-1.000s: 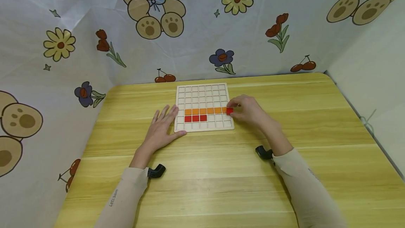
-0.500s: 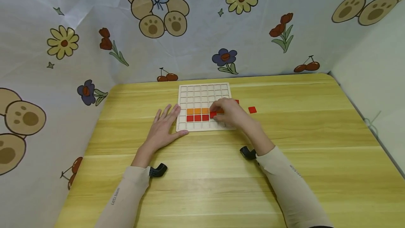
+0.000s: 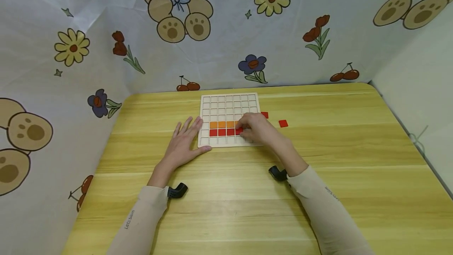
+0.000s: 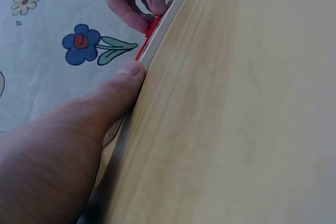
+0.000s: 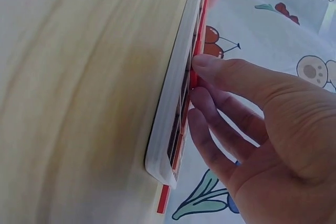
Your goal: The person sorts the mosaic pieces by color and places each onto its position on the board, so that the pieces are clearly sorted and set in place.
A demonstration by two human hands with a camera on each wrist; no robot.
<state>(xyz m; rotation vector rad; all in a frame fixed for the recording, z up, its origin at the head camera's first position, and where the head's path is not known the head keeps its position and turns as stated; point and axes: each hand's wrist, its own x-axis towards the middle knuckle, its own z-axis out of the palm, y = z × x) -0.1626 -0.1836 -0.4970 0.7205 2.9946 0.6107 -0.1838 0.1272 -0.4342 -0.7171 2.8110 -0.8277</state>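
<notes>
A pale wooden grid board (image 3: pixel 229 104) lies on the table, with orange tiles (image 3: pixel 221 124) in one row and red tiles (image 3: pixel 221 132) in the row nearer me. My left hand (image 3: pixel 181 141) rests with spread fingers against the board's left edge, its thumb at the near corner. Over the right part of the board, my right hand (image 3: pixel 261 130) pinches a red square tile (image 5: pixel 194 79) between thumb and fingers. This tile sits at the right end of the red row, level with the others. The hand hides the board's right-hand cells.
Two loose red tiles lie right of the board, one (image 3: pixel 264 115) close to its edge and another (image 3: pixel 283 123) farther out. A printed cloth (image 3: pixel 219 62) hangs behind the table (image 3: pixel 226 207). Each wrist carries a small black camera (image 3: pixel 177 190).
My right hand has moved left from the board's right edge, bringing the red tile down to the red row's end. The loose red tiles have come into view. My left hand stays put.
</notes>
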